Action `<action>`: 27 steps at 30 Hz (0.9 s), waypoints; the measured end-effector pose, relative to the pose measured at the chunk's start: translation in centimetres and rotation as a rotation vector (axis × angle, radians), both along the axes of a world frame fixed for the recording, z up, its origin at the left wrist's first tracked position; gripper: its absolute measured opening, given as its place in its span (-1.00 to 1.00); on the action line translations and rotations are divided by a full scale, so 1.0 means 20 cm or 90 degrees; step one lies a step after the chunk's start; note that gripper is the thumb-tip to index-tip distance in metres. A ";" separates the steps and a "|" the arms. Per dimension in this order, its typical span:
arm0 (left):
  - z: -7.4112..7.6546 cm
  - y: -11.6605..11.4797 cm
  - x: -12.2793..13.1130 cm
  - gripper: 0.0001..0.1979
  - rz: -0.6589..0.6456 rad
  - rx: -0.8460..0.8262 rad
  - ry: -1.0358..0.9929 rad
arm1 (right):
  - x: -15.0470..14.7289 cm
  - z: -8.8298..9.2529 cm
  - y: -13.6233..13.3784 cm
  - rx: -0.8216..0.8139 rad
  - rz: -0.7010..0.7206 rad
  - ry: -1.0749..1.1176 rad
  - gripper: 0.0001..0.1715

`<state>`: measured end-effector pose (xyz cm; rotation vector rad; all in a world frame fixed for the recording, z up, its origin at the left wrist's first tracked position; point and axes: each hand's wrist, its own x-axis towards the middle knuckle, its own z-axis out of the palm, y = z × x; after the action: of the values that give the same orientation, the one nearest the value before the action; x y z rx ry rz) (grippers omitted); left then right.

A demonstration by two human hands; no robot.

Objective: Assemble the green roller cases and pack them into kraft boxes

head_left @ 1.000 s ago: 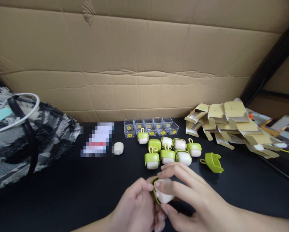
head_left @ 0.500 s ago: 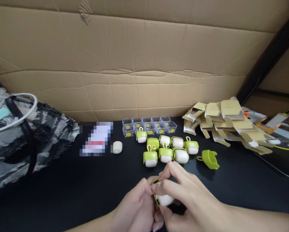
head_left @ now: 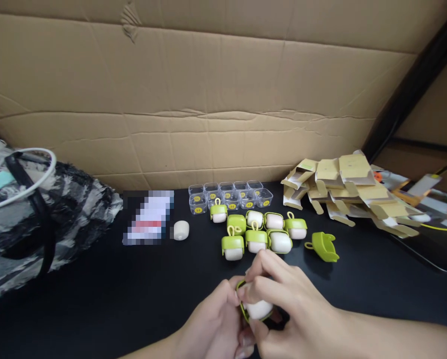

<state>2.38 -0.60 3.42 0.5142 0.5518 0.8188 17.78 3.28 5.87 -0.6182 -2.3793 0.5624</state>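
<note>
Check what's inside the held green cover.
A white rounded case, at least partly inside the green cover; the right hand hides some of it. The cover's inner base, behind it, isn't visible.

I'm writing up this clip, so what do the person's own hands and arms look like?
The left hand and right hand are bare, without gloves. No sleeve, watch or bracelet shows on the left forearm or right forearm. The visible fingers carry no rings or markings that I can see; some are partly hidden.
</note>
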 end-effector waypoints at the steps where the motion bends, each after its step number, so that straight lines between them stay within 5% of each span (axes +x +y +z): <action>1: 0.00 0.00 0.00 -0.64 0.000 -0.004 0.002 | 0.01 0.00 0.00 0.007 0.000 -0.001 -0.62; 12: 0.05 -0.01 0.01 -0.70 0.046 -0.061 0.106 | 0.02 0.05 -0.01 -0.054 0.009 -0.072 -0.70; 18: 0.00 0.01 -0.02 -0.85 0.005 -0.032 0.002 | 0.06 0.09 0.03 -0.105 0.035 -0.093 -0.65; 22: -0.05 0.02 -0.04 -0.75 -0.020 0.040 -0.088 | 0.08 0.15 0.07 -0.072 0.092 -0.109 -0.61; 27: -0.18 0.01 -0.03 -0.58 -0.071 0.106 -0.034 | 0.12 0.20 0.11 -0.038 -0.024 -0.032 -0.65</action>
<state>1.75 -0.36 -0.17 0.6676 0.4044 0.7734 20.16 5.46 9.83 -0.7112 -2.3998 0.6104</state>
